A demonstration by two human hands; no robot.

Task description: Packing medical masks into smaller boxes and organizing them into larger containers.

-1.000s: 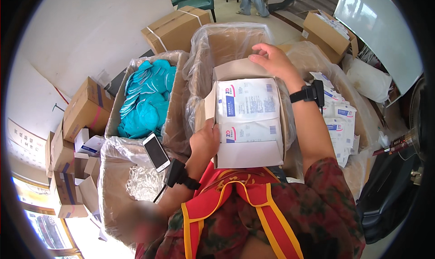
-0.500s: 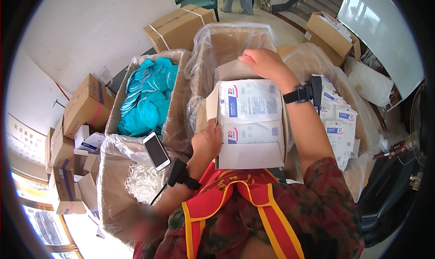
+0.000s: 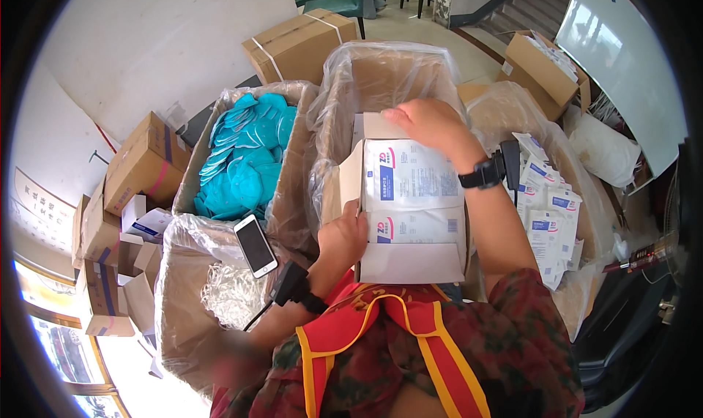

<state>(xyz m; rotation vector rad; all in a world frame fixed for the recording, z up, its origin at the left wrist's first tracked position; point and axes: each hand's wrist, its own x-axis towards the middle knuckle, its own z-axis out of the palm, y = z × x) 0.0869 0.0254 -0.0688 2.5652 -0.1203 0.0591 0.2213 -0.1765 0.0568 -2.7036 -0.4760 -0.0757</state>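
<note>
A small cardboard box (image 3: 411, 263) with raised flaps stands before me. White printed packets (image 3: 415, 173) lie flat in two rows inside it. My left hand (image 3: 343, 235) is closed on the box's left side, fingers curled round the edge near the left flap (image 3: 351, 175). At the far end, my right hand (image 3: 433, 127) pinches the top of the far flap (image 3: 384, 127), its fingers partly hidden behind the wrist and knuckles. Behind the box stands a large carton (image 3: 384, 74) lined with clear plastic.
On the left, one lined carton holds teal cup-shaped pieces (image 3: 245, 162); another holds white cords (image 3: 233, 293), with a phone (image 3: 256, 246) on its edge. More packets (image 3: 545, 220) fill a carton at right. Closed cartons (image 3: 146, 165) are stacked far left. A fan (image 3: 663, 249) stands at right.
My right hand has come slightly nearer and to the right, along with the far flap. My left hand keeps its hold. A person in the background has mostly gone out of sight.
</note>
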